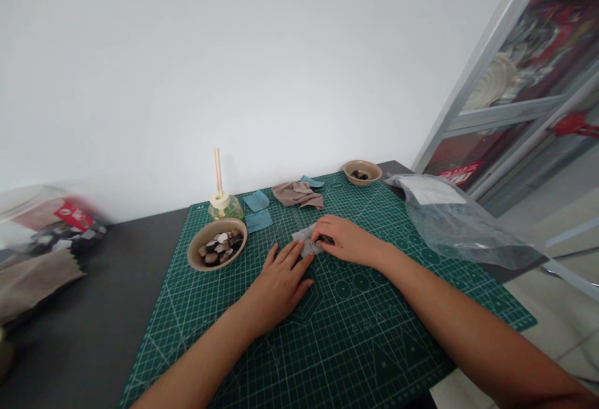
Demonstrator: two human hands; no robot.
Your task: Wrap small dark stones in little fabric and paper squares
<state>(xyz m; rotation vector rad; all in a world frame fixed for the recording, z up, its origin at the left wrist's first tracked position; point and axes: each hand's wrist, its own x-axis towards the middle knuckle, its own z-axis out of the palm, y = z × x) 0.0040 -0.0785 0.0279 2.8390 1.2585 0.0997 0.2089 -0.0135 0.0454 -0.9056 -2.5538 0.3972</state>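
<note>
A small grey piece of fabric (306, 236) lies on the green cutting mat (337, 334). My right hand (345, 239) rests on its right part, fingers curled over it and pinching its edge. My left hand (279, 283) lies flat on the mat, fingers spread, with the fingertips touching the fabric's left edge. A tan bowl (217, 244) filled with several dark and pale stones sits just left of my left hand.
A reed diffuser bottle (225, 206), two blue fabric squares (257, 210) and a crumpled beige cloth (297, 194) lie at the mat's far side. A second small bowl (362, 172) sits far right. A clear plastic bag (461, 221) overhangs the right edge; a jar (44, 218) stands left.
</note>
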